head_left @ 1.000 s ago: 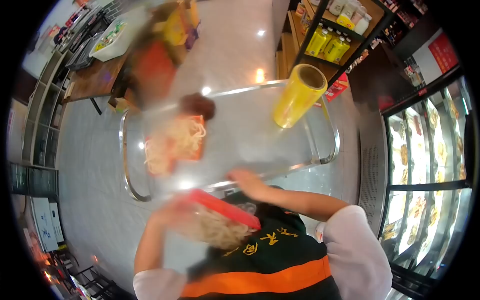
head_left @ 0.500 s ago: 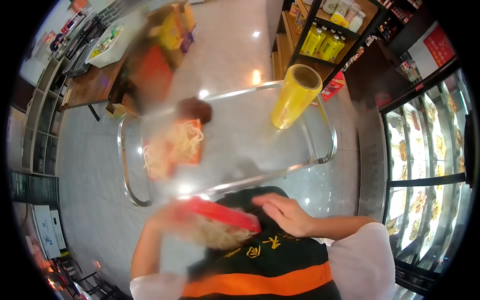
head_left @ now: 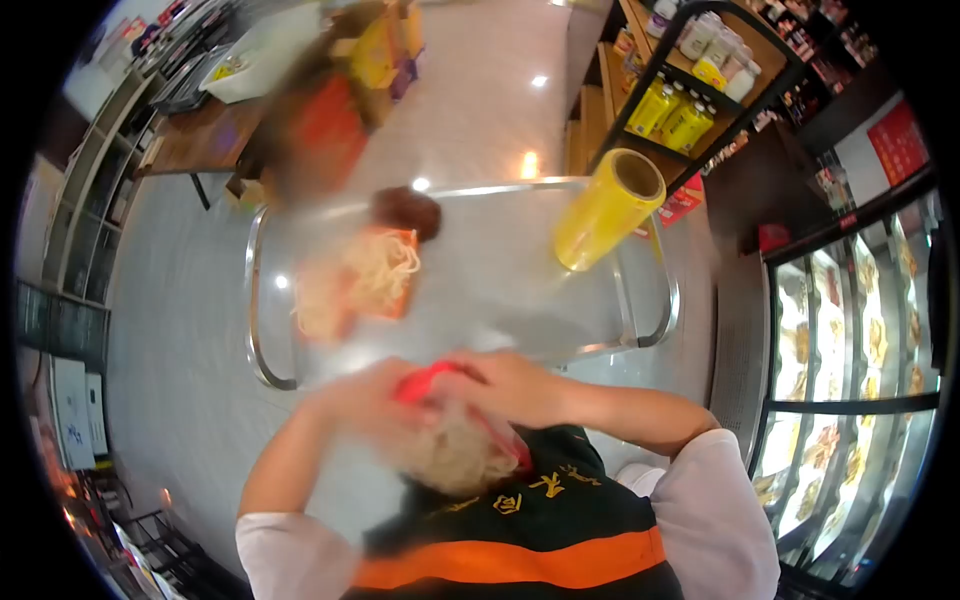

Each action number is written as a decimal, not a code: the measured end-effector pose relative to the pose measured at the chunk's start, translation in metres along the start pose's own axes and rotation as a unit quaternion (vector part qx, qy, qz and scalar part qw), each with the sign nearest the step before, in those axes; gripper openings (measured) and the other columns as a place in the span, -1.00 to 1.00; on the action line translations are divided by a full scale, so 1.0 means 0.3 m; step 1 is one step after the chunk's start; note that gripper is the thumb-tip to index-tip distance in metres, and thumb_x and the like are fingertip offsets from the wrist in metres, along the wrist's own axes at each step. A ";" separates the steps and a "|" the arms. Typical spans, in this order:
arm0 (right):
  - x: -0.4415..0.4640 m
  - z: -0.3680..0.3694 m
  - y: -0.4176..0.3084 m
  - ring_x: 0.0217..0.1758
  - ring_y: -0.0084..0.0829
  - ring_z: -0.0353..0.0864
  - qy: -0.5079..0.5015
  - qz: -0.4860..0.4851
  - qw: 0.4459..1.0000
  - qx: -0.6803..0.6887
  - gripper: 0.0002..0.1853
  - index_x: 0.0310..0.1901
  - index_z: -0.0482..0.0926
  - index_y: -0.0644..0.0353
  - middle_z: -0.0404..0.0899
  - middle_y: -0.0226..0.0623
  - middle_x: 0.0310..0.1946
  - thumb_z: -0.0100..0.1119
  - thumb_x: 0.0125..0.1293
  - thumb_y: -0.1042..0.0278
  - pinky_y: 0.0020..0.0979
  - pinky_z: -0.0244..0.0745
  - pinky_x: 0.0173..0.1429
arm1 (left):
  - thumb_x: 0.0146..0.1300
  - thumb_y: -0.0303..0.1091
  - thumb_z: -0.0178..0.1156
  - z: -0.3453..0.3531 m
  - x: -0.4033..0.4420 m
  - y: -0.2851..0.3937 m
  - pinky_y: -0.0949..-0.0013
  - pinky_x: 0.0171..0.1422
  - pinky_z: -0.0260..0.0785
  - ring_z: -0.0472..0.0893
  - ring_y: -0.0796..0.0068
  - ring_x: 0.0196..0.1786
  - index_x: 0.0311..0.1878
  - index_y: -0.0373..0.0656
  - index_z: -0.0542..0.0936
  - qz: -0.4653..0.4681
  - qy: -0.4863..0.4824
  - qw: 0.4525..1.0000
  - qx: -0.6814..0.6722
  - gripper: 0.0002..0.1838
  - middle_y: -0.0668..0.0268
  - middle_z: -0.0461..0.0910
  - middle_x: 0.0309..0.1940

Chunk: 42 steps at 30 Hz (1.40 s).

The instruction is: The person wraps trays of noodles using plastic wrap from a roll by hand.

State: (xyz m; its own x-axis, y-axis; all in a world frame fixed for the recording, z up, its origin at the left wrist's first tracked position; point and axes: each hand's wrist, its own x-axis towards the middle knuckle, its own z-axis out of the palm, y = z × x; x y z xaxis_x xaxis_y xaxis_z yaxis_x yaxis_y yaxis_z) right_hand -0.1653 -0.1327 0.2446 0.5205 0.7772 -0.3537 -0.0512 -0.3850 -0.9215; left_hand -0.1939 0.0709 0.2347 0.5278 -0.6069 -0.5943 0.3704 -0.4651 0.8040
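A red tray (head_left: 428,382) of pale, noodle-like strips (head_left: 462,452) is tilted in front of my apron, its filled side facing me. My left hand (head_left: 372,400), smeared by motion, grips the tray's left end. My right hand (head_left: 515,385) lies over the far edge of the tray with its fingers closed on it, and its fingertips are partly hidden. Beyond my hands, two orange-red trays with similar pale strips (head_left: 378,270) rest on the metal table (head_left: 490,270). Behind them is a dark brown, blurred lump (head_left: 408,213).
A yellow roll of film (head_left: 608,210) stands at the table's right end. At the back right is a shelf with yellow bottles (head_left: 672,115). A lit display fridge (head_left: 850,350) is on the right. A wooden table (head_left: 200,140) with a white bin (head_left: 250,65) stands at the far left.
My right hand has moved left from beside the tray and closed on it. The tray has turned, hiding more of its red edge behind my hands. The view has shifted slightly.
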 end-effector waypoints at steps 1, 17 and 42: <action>0.019 -0.013 0.004 -0.34 -0.40 0.53 -0.010 -0.003 1.000 -0.009 -0.57 -0.05 0.36 0.28 0.53 -0.18 -0.39 -0.04 0.19 0.10 -0.45 0.39 -0.25 | -0.12 -0.27 0.28 -0.002 0.036 -0.026 0.48 -0.22 0.30 0.43 0.64 -0.34 -0.20 -0.26 0.47 0.004 0.012 1.000 -0.006 -0.60 0.35 0.52 -0.40; 0.120 -0.047 0.040 -0.37 -0.05 0.49 0.002 -0.041 0.967 -0.252 -0.42 0.21 0.04 0.16 0.51 -0.02 -0.44 -0.21 0.22 0.03 -0.19 0.35 -0.25 | 0.13 0.17 -0.10 -0.080 0.062 -0.026 0.44 -0.22 0.40 0.49 0.49 -0.16 -0.04 -0.13 0.46 -0.075 -0.005 0.997 0.024 -0.43 0.26 0.49 -0.16; 0.112 -0.060 0.072 -0.39 -0.13 0.50 0.092 -0.106 0.921 -0.363 -0.66 -0.32 0.49 0.19 0.52 -0.12 -0.43 -0.22 0.23 0.12 -0.24 0.38 -0.31 | 0.21 -0.38 -0.09 0.137 0.242 -0.326 0.24 -0.58 0.20 0.41 0.03 -0.62 -0.42 -0.24 0.32 0.092 0.753 0.650 0.054 -0.85 0.07 0.35 -0.71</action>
State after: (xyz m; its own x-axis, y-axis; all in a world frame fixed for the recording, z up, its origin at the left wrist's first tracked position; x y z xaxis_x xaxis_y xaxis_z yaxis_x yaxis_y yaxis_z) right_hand -0.1335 -0.1237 0.2158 0.5921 0.8015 -0.0837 0.6170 -0.5177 -0.5927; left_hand -0.2231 0.0457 0.1121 0.7356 0.6208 0.2711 0.1820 -0.5666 0.8037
